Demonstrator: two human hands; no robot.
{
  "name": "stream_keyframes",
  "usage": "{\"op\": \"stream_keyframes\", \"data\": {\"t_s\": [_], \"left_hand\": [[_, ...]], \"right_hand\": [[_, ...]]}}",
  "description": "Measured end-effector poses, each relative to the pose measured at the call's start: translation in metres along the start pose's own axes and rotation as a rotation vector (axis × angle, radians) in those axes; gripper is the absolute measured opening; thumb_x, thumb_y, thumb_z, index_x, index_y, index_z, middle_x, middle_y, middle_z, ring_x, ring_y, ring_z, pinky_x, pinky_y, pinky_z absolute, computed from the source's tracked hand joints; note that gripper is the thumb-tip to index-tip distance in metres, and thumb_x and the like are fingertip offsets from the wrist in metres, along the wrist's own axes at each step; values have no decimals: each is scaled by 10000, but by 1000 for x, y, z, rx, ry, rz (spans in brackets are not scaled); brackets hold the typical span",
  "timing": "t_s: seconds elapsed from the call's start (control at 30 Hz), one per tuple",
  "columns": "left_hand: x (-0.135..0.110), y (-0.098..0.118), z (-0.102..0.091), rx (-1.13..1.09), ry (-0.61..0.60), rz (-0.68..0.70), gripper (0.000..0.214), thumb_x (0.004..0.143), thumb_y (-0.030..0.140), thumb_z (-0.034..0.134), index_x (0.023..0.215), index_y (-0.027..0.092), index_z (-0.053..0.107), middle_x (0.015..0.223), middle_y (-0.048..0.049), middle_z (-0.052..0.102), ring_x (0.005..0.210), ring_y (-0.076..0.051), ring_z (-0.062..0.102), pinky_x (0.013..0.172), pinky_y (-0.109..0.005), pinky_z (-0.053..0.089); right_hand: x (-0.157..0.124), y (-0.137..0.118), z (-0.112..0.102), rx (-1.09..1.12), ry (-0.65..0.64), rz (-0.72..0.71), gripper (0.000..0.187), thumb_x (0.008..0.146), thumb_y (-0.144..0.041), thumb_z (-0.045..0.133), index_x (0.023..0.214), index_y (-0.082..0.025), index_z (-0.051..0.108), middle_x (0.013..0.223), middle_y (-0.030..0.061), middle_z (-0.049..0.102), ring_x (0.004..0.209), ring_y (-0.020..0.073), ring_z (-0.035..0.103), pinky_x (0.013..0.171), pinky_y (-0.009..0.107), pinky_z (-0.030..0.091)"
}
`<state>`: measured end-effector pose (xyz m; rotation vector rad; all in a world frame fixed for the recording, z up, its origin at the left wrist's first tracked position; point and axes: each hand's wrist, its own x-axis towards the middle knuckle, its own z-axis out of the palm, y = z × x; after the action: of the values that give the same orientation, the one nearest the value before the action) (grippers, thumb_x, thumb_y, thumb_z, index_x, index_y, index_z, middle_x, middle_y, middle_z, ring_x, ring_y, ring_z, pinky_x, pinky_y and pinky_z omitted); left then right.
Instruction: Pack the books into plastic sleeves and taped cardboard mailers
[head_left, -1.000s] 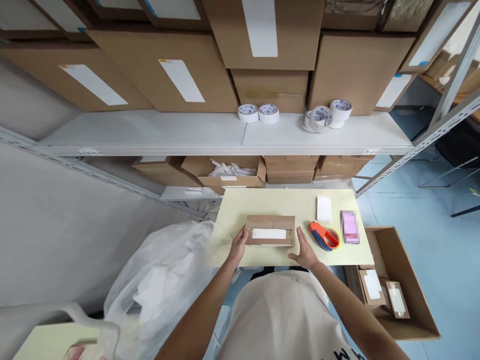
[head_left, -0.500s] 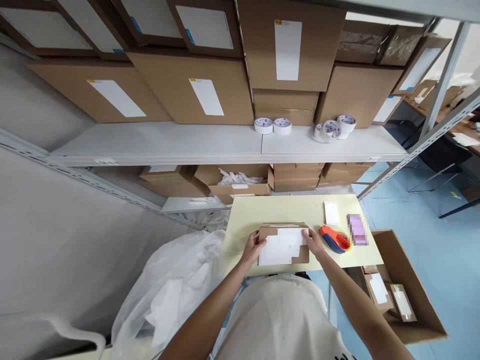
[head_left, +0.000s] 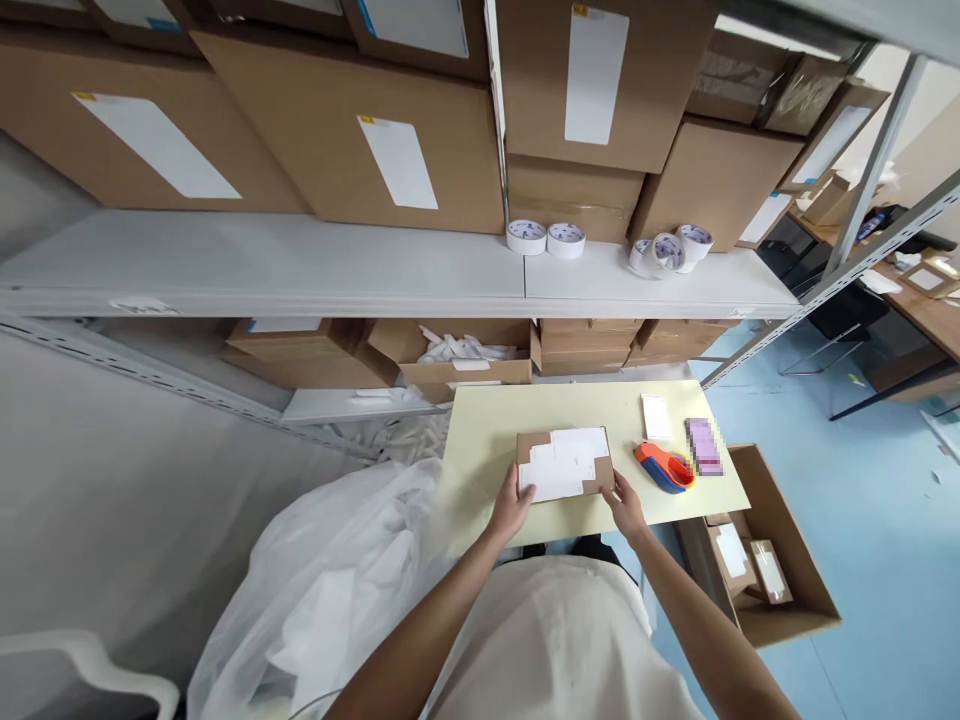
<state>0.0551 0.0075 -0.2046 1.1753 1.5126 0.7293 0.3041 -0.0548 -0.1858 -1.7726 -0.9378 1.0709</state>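
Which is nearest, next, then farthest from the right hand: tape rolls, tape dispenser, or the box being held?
Head view:
1. Cardboard box: touching the right hand.
2. Tape dispenser: right side of table.
3. Tape rolls: back on shelf.

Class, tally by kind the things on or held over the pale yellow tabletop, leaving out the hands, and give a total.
Labelled cardboard box: 1
Red-and-blue tape dispenser: 1
White card or pad: 1
Purple rectangular item, pixelated: 1
Total: 4
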Motion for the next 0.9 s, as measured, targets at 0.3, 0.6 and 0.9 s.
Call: {"op": "stream_keyframes", "data": {"t_s": [0.3, 0.6, 0.9], "left_hand": [[0, 3, 6, 13, -11, 27, 764, 877, 407, 538, 1529, 201, 195, 1553, -141, 358, 1424, -268, 350, 1167, -425, 302], [-17, 59, -5, 460, 131, 272, 618, 889, 469, 491, 1436, 262, 290, 1538, -137, 348, 1447, -376, 267, 1179, -589, 266], [27, 142, 105, 653, -266, 529, 328, 886, 319, 533, 1180, 179, 565, 1385, -168, 525, 1364, -288, 435, 1110, -485, 402]], "right_hand": [[-2, 0, 6, -14, -84, 38, 797, 799, -611, 552, 1461, -196, 391, 1441, 128, 519, 1291, 295, 524, 1046, 461, 447], [-3, 17, -78, -542, 238, -200, 657, 905, -505, 476, 1450, -156, 358, 1433, 197, 480, 1336, 337, 434, 1055, 557, 394], [45, 30, -116, -925, 49, -99, 275, 907, -303, 507, 1114, -145, 594, 905, 153, 712, 906, 314, 635, 1102, 604, 204]]}}
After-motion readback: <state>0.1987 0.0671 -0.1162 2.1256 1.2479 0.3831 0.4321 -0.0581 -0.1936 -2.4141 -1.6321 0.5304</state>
